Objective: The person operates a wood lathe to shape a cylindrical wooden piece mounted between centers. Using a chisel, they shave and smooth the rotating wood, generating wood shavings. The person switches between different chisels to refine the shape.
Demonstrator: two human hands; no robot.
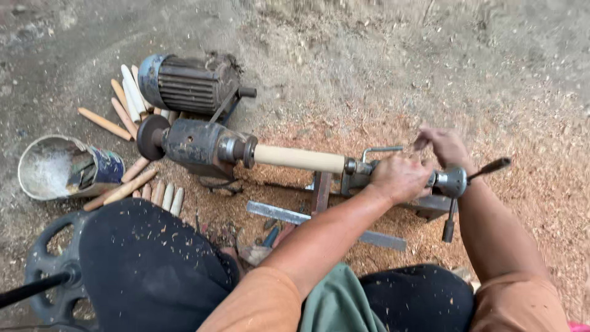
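A small wood lathe [203,144] sits on the ground with a pale wooden cylinder [299,158] mounted between its headstock and tailstock. My left hand [401,177] rests closed over the tailstock body [362,167]. My right hand [444,146] is just behind the tailstock's crank wheel [453,182], its fingers curled on the handle there. Two dark crank handles [488,167] stick out from the wheel.
An electric motor [187,83] stands behind the headstock. Several turned wooden sticks [126,98] lie beside it and in front. A tipped can [64,169] lies at the left. A flat metal bar [326,224] and sawdust cover the ground. My knees are in the foreground.
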